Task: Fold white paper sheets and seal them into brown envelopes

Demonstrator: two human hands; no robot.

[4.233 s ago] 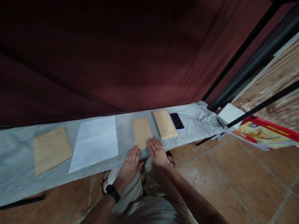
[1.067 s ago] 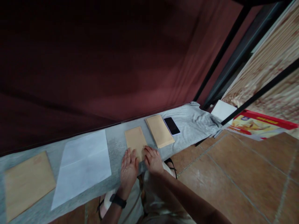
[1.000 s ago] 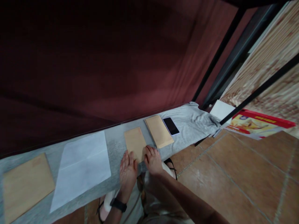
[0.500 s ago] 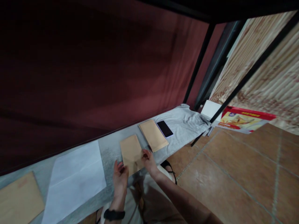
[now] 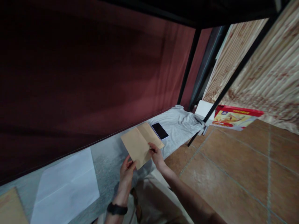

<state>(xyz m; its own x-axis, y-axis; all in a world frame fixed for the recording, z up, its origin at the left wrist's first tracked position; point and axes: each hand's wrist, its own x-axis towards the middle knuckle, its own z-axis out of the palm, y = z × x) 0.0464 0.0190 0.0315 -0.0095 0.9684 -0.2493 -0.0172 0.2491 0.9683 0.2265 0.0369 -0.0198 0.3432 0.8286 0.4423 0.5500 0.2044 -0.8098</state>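
A brown paper envelope is lifted and tilted above the grey cloth-covered surface. My left hand pinches its near left corner between thumb and fingers. On its right edge, my right hand grips with fingers closed. Behind it, a second brown envelope or small stack lies on the cloth, partly covered by the held one. A dark-screened phone lies just to the right of that.
A large creased white sheet lies to the left, with another brown paper piece at the far left. Black metal posts rise at the right end. A red and yellow box stands by the tiled floor.
Both hands have closed on the brown envelope and raised it from the cloth, bringing it right so that it overlaps the other envelope. The view has shifted slightly.
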